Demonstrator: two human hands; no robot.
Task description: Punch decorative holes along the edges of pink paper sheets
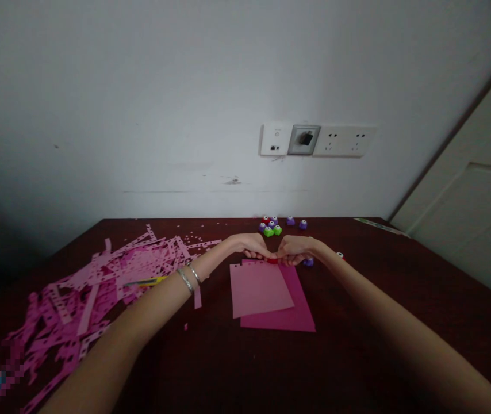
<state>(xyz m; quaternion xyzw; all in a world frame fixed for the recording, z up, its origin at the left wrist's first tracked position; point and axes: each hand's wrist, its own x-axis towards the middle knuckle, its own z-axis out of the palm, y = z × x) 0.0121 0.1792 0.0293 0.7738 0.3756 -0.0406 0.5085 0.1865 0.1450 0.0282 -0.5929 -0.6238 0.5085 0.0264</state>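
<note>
My left hand [256,245] and my right hand [294,250] meet at the far edge of a light pink sheet of paper [260,290]. Both are closed, with thumbs pressing on a small red craft punch [272,260] that sits at that edge. Punched notches show along the sheet's top left. Beneath it lies a darker magenta sheet [301,313], turned slightly. A purple punch [308,262] is just beside my right hand. Fingers under the red punch are partly hidden.
Several green, purple and red punches [270,229] cluster toward the wall, two purple ones to their right. Punched pink strips [99,287] pile up on the left, with a yellow tool [153,282] among them. Wall sockets [344,141] are above the dark table [211,362].
</note>
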